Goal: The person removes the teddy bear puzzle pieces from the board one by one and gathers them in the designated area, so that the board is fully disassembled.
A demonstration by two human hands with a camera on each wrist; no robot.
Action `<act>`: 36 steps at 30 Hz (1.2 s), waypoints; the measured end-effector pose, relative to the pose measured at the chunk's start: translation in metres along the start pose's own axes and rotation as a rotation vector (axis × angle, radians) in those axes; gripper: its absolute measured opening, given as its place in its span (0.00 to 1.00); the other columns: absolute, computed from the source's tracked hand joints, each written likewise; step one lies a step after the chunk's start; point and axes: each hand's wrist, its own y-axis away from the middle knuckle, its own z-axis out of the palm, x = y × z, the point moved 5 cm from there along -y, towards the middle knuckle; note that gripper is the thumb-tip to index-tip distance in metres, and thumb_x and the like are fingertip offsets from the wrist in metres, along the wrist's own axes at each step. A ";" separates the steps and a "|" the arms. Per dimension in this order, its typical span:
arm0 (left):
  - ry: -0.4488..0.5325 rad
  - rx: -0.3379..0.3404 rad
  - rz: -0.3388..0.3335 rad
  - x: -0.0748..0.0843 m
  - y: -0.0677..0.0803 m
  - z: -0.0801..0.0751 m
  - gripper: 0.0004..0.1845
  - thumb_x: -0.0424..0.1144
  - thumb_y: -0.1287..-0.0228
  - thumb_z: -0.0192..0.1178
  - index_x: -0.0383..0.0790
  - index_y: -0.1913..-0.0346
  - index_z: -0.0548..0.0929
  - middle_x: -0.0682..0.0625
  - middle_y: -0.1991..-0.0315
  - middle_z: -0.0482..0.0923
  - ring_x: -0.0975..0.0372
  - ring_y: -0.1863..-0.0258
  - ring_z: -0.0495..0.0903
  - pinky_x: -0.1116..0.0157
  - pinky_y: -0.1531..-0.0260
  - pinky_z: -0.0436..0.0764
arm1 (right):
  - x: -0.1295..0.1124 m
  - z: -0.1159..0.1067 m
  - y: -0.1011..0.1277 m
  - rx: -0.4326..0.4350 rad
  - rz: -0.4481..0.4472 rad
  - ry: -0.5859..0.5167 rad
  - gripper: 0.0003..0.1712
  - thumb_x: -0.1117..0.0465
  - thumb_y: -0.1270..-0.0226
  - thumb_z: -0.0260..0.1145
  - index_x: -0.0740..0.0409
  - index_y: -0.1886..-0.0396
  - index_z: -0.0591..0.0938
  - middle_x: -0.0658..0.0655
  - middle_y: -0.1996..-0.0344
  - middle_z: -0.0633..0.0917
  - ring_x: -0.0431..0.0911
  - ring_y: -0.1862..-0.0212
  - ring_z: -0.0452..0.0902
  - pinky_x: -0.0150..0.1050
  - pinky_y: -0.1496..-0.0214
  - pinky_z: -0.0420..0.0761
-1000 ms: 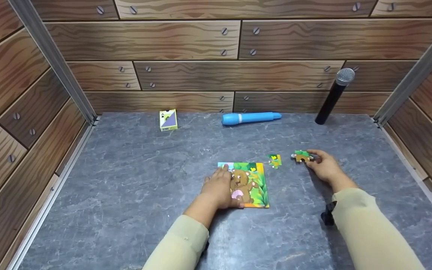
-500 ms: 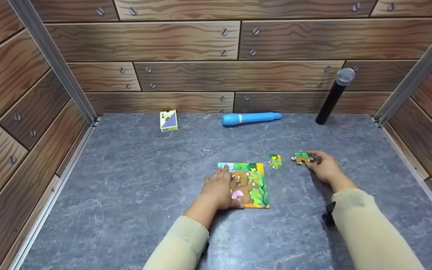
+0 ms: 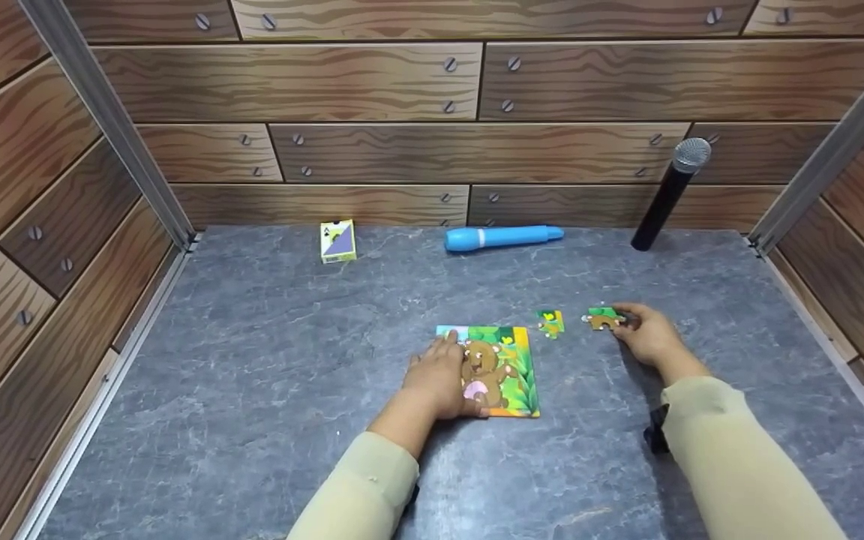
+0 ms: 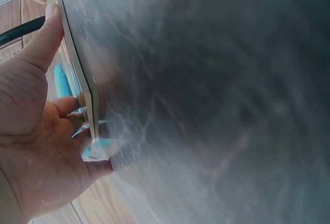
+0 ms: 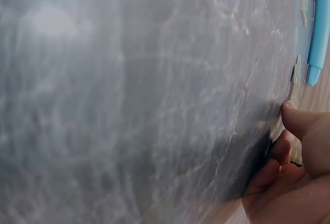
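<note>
In the head view, a bear jigsaw puzzle (image 3: 518, 375) lies on the grey table, its left part covered by my left hand (image 3: 436, 379). That hand rests on it, fingers stretched toward the far edge and thumb (image 4: 49, 33) at the near edge. The left wrist view shows the puzzle's thin edge (image 4: 80, 69) beside my fingers. Off to the right, my right hand (image 3: 653, 334) pinches a green and brown puzzle piece (image 3: 603, 316) between thumb and fingers, low over the table. Another loose puzzle piece (image 3: 550, 322), green and yellow, lies between the puzzle and that hand.
Toward the back stand or lie a card box (image 3: 337, 241), a blue marker-shaped object (image 3: 503, 238) and an upright black microphone (image 3: 668, 195). Wood-patterned walls (image 3: 372, 82) enclose the table at the back and both sides.
The pinched puzzle piece has shifted very slightly toward me and now lies flatter. My left hand and the puzzle stay in place.
</note>
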 end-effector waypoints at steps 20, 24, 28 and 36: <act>0.000 0.002 0.017 0.008 -0.001 -0.005 0.61 0.64 0.51 0.81 0.36 0.21 0.65 0.42 0.15 0.52 0.50 0.16 0.51 0.40 0.21 0.55 | 0.000 -0.010 0.004 0.020 0.012 -0.007 0.37 0.66 0.22 0.62 0.71 0.19 0.61 0.80 0.30 0.70 0.64 0.44 0.75 0.62 0.34 0.73; 0.012 0.001 0.012 0.006 0.000 -0.002 0.61 0.64 0.51 0.81 0.36 0.20 0.64 0.42 0.15 0.52 0.49 0.16 0.51 0.40 0.21 0.55 | 0.001 -0.008 0.007 -0.010 0.054 -0.094 0.41 0.67 0.22 0.63 0.74 0.18 0.55 0.78 0.36 0.75 0.59 0.45 0.76 0.50 0.41 0.78; 0.032 0.009 0.008 0.003 0.001 0.001 0.61 0.63 0.52 0.82 0.36 0.21 0.66 0.42 0.15 0.53 0.49 0.16 0.52 0.40 0.21 0.55 | -0.001 -0.006 0.011 -0.074 0.081 -0.168 0.43 0.66 0.22 0.63 0.77 0.19 0.51 0.77 0.39 0.76 0.57 0.44 0.76 0.40 0.50 0.79; 0.051 0.026 0.007 0.000 0.000 0.001 0.58 0.61 0.54 0.84 0.36 0.24 0.69 0.39 0.16 0.54 0.46 0.17 0.52 0.39 0.21 0.54 | -0.037 -0.008 0.014 -0.096 -0.034 -0.039 0.39 0.60 0.21 0.64 0.79 0.22 0.60 0.82 0.39 0.76 0.68 0.40 0.77 0.60 0.39 0.80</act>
